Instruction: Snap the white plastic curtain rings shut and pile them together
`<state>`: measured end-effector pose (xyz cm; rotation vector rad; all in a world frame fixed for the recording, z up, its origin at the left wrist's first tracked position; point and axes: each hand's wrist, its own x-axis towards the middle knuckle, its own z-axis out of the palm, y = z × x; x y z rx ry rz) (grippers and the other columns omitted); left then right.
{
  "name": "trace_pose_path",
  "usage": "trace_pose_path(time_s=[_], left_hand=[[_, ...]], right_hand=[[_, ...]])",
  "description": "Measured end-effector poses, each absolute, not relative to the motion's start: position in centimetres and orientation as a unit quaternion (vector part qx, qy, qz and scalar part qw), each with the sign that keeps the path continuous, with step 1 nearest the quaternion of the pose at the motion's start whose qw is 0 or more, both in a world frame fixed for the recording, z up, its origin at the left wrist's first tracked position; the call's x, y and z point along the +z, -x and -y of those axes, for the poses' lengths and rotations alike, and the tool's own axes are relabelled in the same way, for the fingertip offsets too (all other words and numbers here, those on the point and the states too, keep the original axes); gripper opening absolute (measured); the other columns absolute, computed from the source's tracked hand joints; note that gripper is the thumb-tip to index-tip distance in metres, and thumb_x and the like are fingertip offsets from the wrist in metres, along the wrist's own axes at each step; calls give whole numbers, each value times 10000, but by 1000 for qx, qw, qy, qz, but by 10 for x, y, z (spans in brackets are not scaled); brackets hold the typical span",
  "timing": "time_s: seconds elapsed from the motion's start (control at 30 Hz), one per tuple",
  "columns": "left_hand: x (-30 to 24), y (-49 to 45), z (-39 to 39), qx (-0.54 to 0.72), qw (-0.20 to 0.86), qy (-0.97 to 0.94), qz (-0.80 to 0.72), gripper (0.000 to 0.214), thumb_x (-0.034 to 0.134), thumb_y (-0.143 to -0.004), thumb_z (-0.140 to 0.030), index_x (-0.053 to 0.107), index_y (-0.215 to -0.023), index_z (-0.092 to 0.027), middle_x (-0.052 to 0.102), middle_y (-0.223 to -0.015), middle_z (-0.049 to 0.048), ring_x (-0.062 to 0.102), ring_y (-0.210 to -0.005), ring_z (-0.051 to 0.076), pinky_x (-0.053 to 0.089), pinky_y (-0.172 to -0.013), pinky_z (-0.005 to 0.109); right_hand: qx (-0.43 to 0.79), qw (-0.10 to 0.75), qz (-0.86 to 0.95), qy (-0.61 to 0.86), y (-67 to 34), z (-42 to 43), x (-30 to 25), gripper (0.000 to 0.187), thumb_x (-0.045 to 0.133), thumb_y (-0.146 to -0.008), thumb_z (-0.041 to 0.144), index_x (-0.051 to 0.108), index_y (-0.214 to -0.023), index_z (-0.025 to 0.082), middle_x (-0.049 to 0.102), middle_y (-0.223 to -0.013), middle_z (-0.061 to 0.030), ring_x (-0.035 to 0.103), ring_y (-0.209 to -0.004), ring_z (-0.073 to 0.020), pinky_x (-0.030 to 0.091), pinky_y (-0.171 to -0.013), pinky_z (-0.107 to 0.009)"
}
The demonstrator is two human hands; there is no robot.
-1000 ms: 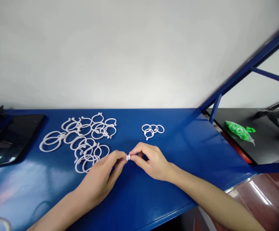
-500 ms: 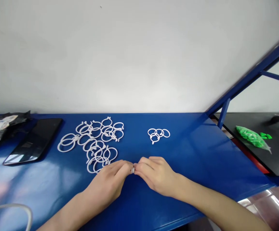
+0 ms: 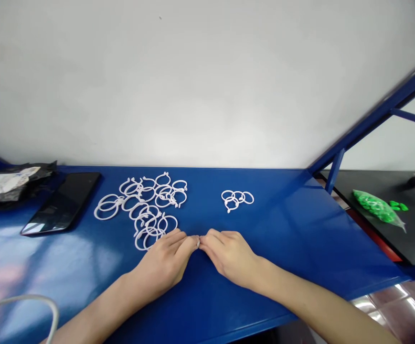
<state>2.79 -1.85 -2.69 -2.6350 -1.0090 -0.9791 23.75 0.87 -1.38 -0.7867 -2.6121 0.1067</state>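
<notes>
Head view: a pale wall (image 3: 207,86) fills the upper half, and below it runs a glossy blue surface (image 3: 282,234). To the right, past a blue metal frame (image 3: 367,117), a second, black surface (image 3: 389,180) carries a clear bag of green pieces (image 3: 377,206).

Your two bare arms reach in from the bottom corners. Your left hand (image 3: 162,262) and right hand (image 3: 233,258) meet near the centre, fingertip to fingertip. The fingers of each are drawn into a narrow pinch on a small white piece (image 3: 198,243), which lies between the two thumbs and is almost wholly covered.

At far left sit a black package (image 3: 37,184) with a pale label and, beside it, a dark tablet (image 3: 64,203). Just beyond your left hand spreads a large cluster of overlapping white rings (image 3: 149,206); beyond your right hand, well apart from it, lies a small cluster (image 3: 234,197).

The rings look thin, smooth and light, likely springy plastic, stiff enough to keep their round shape. The little knobs at their ends seem the best place for you to take hold; a hard twist could slip or snap one.
</notes>
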Motion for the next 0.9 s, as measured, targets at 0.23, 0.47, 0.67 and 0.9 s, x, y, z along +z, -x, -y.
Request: trace_pose_path(time_s=[0.23, 0.47, 0.67, 0.9], left_hand=[[-15, -25, 14, -330, 74, 875, 348, 167, 465, -996, -57, 598, -970, -156, 714, -807, 40, 598, -655, 166, 462, -636, 308], [-8, 0, 1, -191, 169, 802, 540, 335, 631, -935, -502, 667, -907, -170, 687, -917, 117, 607, -896, 315, 460, -784, 441], [-8, 16, -3, -149, 171, 756, 614, 332, 563, -956, -502, 631, -883, -186, 660, -858, 102, 599, -874, 316, 438, -767, 427], [-16, 27, -9, -131, 133, 779, 599, 229, 537, -963, -343, 684, -862, -199, 711, -846, 92, 601, -874, 312, 420, -758, 415]], right_hand=[[31, 264, 925, 272, -236, -17, -15, 390, 340, -1124, 314, 645, -933, 165, 699, -779, -17, 638, -603, -134, 454, -587, -266], [-64, 285, 860, 419, -268, -55, 5, 267, 497, -1075, 326, 676, -932, 188, 740, -876, -28, 693, -686, -134, 453, -592, -251], [-106, 215, 818, 523, -281, -68, 5, 263, 506, -1056, 363, 691, -1032, 178, 719, -1011, -68, 689, -673, -157, 402, -497, -259], [-41, 165, 853, 493, -264, -52, 2, 234, 576, -1025, 352, 689, -1126, 174, 721, -1099, -94, 731, -811, -213, 488, -556, -264]])
